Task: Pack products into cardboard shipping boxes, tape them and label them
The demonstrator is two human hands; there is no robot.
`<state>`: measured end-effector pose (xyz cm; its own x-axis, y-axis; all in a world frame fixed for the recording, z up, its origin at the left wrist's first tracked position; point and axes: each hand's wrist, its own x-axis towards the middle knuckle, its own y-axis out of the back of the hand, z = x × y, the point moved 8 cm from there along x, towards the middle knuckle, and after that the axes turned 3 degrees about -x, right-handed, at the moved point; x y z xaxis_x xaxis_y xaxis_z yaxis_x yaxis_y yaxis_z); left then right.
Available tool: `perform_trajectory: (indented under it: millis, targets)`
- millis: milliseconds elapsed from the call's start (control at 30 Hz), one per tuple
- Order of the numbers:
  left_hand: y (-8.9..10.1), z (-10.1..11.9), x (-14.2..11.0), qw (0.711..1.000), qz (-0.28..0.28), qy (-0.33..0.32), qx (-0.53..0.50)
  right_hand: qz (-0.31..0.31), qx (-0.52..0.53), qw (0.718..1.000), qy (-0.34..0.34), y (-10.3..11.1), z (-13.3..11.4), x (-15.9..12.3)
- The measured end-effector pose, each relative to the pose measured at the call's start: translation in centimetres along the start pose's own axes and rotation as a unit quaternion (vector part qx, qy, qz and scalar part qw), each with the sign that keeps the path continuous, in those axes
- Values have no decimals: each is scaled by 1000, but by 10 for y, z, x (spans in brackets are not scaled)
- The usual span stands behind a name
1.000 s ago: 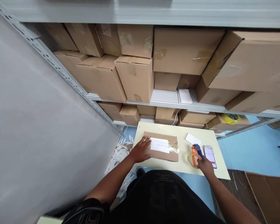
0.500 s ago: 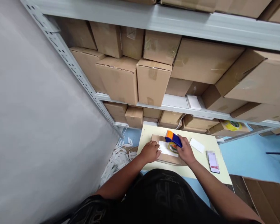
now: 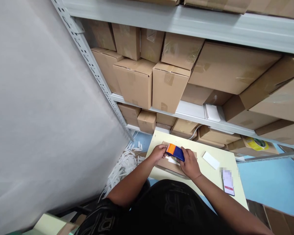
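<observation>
Fingers of the right hand are closed around the blue end of the orange-and-blue tape dispenser, which sits over a brown carton. The left hand is at the dispenser's orange end, by the carton's left side, its fingers curled; whether they grip the dispenser, a piece of tape or the carton, I cannot tell. The carton lies on the pale yellow tabletop, close to the person's body, and part of a white label shows on top of it beneath the dispenser. Right of the carton lie a white card and, nearer the tabletop's right edge, a phone. White paper strips are heaped left of the tabletop, and shelves of cardboard boxes stand beyond it.
</observation>
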<state>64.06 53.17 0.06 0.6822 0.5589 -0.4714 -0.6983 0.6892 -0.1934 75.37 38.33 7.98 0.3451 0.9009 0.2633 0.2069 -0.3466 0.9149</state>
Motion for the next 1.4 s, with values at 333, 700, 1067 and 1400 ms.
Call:
perform_trajectory:
  millis: [333,700,1067,1400]
  targets:
    - [52,4,16,988,63,-64,129,-116,-71,990,46,16,-8,14]
    - [107,-21,16,975,111,-61,184,-190,-117,973,49,6,6,2]
    - [71,-70,20,947,144,-89,274,-245,-160,955,54,-3,-2,9]
    - [37,-10,-21,840,35,-301,451,-331,-210,920,6,-1,-23,22]
